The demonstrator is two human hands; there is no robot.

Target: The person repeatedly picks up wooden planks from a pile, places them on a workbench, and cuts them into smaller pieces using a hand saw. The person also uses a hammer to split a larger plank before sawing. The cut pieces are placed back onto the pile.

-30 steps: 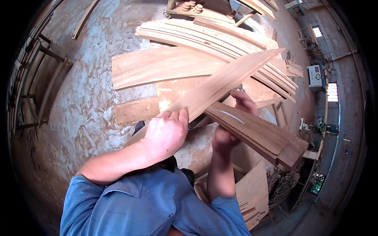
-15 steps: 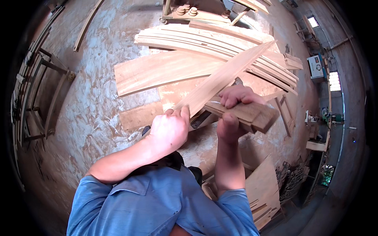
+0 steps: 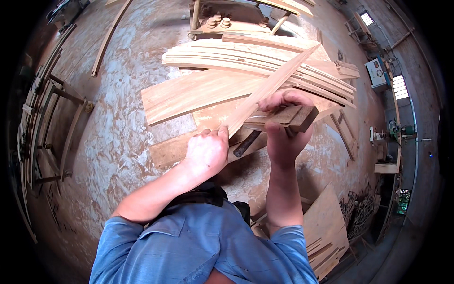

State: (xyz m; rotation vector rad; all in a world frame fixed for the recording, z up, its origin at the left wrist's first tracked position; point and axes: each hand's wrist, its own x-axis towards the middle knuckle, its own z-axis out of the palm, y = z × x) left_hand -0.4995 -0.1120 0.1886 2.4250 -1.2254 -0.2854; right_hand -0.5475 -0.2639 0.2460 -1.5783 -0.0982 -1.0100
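My left hand (image 3: 206, 150) is closed around the near end of a long, thin pale wooden strip (image 3: 267, 90), with its thumb side along the strip's edge. The strip slants away to the far right and tapers to a point. My right hand (image 3: 287, 137) grips a thick brown wooden block (image 3: 283, 116), fingers curled over its far side and thumb at the near side. The block's left end is against or just beside the strip; I cannot tell which. Beneath them, a dark bar-like handle (image 3: 247, 144) shows partly; its other end is hidden.
Behind my hands lie stacked pale planks (image 3: 222, 56) and a broad board (image 3: 189, 92). A wheeled wooden stand (image 3: 236, 28) with small round pieces is farther back. Racks (image 3: 61, 109) stand at the left, a plywood sheet (image 3: 326, 222) at lower right.
My right hand has turned the wooden block and shifted it slightly away from me and left, uncovering more of the dark handle. My left hand keeps its hold on the strip. The view has shifted slightly.
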